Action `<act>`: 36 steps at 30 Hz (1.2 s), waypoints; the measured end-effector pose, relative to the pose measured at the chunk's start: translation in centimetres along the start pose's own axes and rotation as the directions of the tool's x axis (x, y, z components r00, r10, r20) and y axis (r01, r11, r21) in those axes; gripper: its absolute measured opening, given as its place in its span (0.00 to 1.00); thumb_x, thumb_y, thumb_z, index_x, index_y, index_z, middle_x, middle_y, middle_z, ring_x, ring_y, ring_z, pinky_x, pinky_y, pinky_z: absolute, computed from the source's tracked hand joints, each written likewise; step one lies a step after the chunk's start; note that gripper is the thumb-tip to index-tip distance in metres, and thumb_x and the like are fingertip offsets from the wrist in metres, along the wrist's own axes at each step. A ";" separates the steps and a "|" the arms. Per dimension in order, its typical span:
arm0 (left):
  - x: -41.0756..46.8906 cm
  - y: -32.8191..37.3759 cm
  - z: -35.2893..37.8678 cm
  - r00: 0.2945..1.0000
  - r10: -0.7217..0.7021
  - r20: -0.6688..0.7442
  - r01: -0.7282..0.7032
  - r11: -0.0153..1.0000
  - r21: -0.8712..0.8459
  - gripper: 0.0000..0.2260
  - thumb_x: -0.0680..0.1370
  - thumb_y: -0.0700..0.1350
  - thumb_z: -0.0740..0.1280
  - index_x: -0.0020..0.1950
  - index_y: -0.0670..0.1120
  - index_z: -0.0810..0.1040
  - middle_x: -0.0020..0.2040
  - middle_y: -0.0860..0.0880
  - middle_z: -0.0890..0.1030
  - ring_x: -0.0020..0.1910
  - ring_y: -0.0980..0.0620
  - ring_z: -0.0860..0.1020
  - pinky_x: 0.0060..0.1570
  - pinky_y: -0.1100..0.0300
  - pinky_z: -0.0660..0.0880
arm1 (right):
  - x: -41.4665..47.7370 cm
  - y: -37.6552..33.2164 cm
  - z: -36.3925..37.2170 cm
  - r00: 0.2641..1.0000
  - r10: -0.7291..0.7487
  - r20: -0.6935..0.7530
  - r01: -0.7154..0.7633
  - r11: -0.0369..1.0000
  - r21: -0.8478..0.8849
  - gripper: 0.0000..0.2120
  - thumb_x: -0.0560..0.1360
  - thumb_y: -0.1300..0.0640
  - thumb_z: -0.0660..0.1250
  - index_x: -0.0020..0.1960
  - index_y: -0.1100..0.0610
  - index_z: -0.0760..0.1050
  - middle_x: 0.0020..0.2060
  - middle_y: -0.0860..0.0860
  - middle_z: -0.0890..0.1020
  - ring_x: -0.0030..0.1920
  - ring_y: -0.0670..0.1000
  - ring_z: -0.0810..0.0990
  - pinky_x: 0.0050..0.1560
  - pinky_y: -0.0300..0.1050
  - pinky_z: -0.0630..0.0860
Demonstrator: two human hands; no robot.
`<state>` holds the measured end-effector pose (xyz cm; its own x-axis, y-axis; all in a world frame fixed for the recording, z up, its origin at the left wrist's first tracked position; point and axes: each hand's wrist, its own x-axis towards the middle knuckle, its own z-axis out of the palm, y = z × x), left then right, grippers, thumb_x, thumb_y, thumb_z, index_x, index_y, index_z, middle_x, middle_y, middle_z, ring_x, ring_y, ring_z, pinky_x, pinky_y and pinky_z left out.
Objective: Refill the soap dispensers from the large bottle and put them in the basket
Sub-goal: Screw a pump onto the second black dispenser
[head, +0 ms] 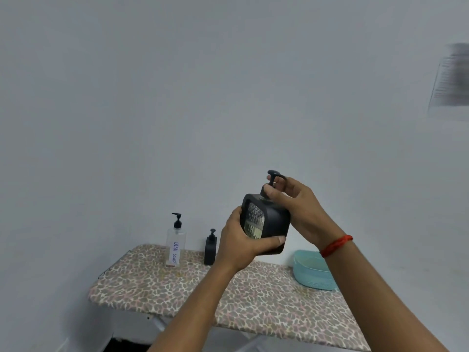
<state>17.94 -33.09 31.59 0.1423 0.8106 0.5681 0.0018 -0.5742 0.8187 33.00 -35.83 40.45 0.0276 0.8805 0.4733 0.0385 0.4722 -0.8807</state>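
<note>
Leopard-print desk (193, 295) against grey wall; basket (313, 271) at right. Left hand (239, 243) grasping square black dispenser (272, 224) held aloft. Right hand (297, 207) pinching its pump (272, 177).

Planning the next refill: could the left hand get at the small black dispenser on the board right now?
Probably not yet: the left hand is gripping the square black dispenser. The small black dispenser stands unobstructed just beside it.

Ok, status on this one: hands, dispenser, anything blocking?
Left hand grips square black dispenser, lifted above table. Right hand on pump collar. Teal basket empty, path clear.
</note>
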 end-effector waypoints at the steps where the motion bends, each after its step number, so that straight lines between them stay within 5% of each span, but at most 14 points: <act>1: 0.2 0.1 -0.2 1.000 -0.014 0.009 0.014 1.000 -0.015 0.38 0.57 0.61 0.83 0.64 0.58 0.74 0.57 0.58 0.82 0.51 0.64 0.82 0.48 0.63 0.82 | -0.1 -0.2 -0.4 0.999 0.007 0.044 -0.010 0.997 0.078 0.24 0.70 0.55 0.76 0.64 0.61 0.77 0.60 0.61 0.83 0.57 0.58 0.84 0.60 0.53 0.80; 5: 0.5 0.5 -0.4 0.999 -0.034 0.026 0.035 0.999 -0.032 0.39 0.59 0.58 0.84 0.68 0.55 0.74 0.58 0.57 0.83 0.51 0.64 0.82 0.50 0.61 0.83 | 0.0 -0.1 -1.1 0.996 -0.017 0.087 0.009 0.995 0.094 0.18 0.76 0.63 0.70 0.66 0.62 0.77 0.57 0.62 0.85 0.58 0.60 0.84 0.61 0.54 0.79; 10: 0.2 0.7 0.3 1.000 0.005 -0.012 -0.005 1.000 0.006 0.43 0.56 0.62 0.82 0.68 0.56 0.72 0.60 0.58 0.81 0.54 0.61 0.82 0.50 0.61 0.83 | 0.3 -0.7 -0.3 0.999 -0.043 -0.017 0.042 0.999 -0.032 0.30 0.65 0.57 0.81 0.65 0.56 0.76 0.47 0.57 0.83 0.49 0.57 0.84 0.55 0.55 0.82; 15: 0.7 0.6 0.0 0.998 0.014 0.054 -0.016 1.000 0.027 0.44 0.56 0.61 0.84 0.69 0.56 0.72 0.60 0.58 0.81 0.57 0.57 0.82 0.54 0.59 0.83 | 0.7 -1.1 0.7 0.999 0.000 -0.047 -0.011 0.970 -0.241 0.32 0.64 0.52 0.83 0.65 0.48 0.75 0.55 0.54 0.79 0.52 0.53 0.83 0.53 0.50 0.84; 17: 0.9 0.4 -0.3 0.997 -0.013 0.078 0.013 1.000 -0.005 0.43 0.57 0.60 0.84 0.69 0.55 0.73 0.60 0.56 0.82 0.57 0.56 0.82 0.53 0.58 0.83 | 0.7 -1.2 0.2 1.000 0.012 0.019 -0.009 0.986 -0.166 0.28 0.68 0.53 0.80 0.66 0.50 0.76 0.59 0.55 0.81 0.56 0.54 0.84 0.53 0.46 0.82; 22: 1.3 0.2 -0.9 0.989 -0.058 0.132 0.068 0.995 -0.074 0.39 0.60 0.55 0.84 0.69 0.55 0.74 0.60 0.54 0.82 0.54 0.58 0.82 0.48 0.62 0.82 | 0.6 -0.6 -1.6 0.989 0.020 0.148 -0.031 0.997 0.075 0.22 0.75 0.63 0.72 0.68 0.59 0.75 0.58 0.61 0.85 0.61 0.62 0.83 0.65 0.61 0.77; 27: 1.2 0.4 0.8 0.998 0.016 0.058 -0.018 0.999 0.030 0.40 0.57 0.60 0.83 0.65 0.60 0.72 0.59 0.58 0.80 0.55 0.61 0.81 0.50 0.61 0.82 | 0.7 -0.5 -0.7 0.996 -0.035 -0.083 0.027 0.995 -0.100 0.29 0.64 0.58 0.83 0.62 0.52 0.78 0.38 0.49 0.79 0.46 0.54 0.83 0.53 0.52 0.82; 30: 1.2 0.2 1.7 0.998 0.067 0.003 -0.067 0.991 0.116 0.39 0.57 0.59 0.84 0.65 0.58 0.72 0.58 0.58 0.80 0.56 0.59 0.81 0.51 0.60 0.81 | 0.7 -0.1 0.3 0.970 -0.063 -0.235 0.013 0.978 -0.207 0.31 0.62 0.53 0.85 0.60 0.50 0.75 0.44 0.50 0.76 0.44 0.49 0.80 0.49 0.47 0.83; 33: 1.3 -0.1 1.3 0.996 0.028 0.086 -0.031 0.999 0.039 0.38 0.59 0.57 0.84 0.66 0.58 0.73 0.58 0.58 0.81 0.55 0.60 0.81 0.51 0.61 0.82 | 0.6 -0.3 -0.8 0.996 0.009 -0.088 -0.024 0.985 -0.171 0.33 0.63 0.50 0.83 0.64 0.50 0.76 0.56 0.53 0.82 0.56 0.54 0.84 0.57 0.51 0.82; 36: 1.5 -0.6 0.3 0.977 -0.055 0.206 0.068 0.996 -0.059 0.39 0.61 0.56 0.84 0.69 0.57 0.73 0.61 0.55 0.81 0.57 0.56 0.82 0.51 0.61 0.82 | 0.2 -0.9 -2.5 0.983 0.073 0.169 -0.077 0.997 0.016 0.21 0.74 0.62 0.73 0.66 0.61 0.78 0.59 0.58 0.84 0.62 0.58 0.83 0.64 0.55 0.78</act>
<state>18.41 -31.54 31.95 0.3428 0.7996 0.4930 -0.0469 -0.5096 0.8591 35.48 -36.16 41.39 -0.1388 0.9070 0.3975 0.0202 0.4039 -0.9146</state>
